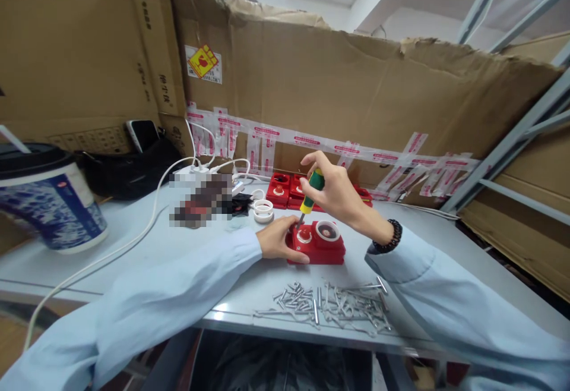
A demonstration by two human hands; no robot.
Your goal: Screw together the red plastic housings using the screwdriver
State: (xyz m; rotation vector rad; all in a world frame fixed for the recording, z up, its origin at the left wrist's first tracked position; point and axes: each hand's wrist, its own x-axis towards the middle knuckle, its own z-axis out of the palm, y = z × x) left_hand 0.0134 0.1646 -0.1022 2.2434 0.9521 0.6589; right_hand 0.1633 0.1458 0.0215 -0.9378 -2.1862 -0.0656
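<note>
A red plastic block (321,248) with two round white-rimmed sockets lies on the pale table (133,242) in front of me. My left hand (276,241) grips its left side and holds it down. My right hand (335,192) is closed round a screwdriver (310,192) with a green and yellow handle, held nearly upright. Its tip points down into the block's left socket. Both arms wear light blue sleeves, and a dark bead bracelet (390,237) circles my right wrist.
A heap of several metal screws and pins (332,305) lies near the front edge. More red blocks (289,191) and a white ring (263,208) sit behind. A white and blue bucket (48,198) stands left, white cables (146,224) cross the table, and cardboard walls (347,94) stand behind.
</note>
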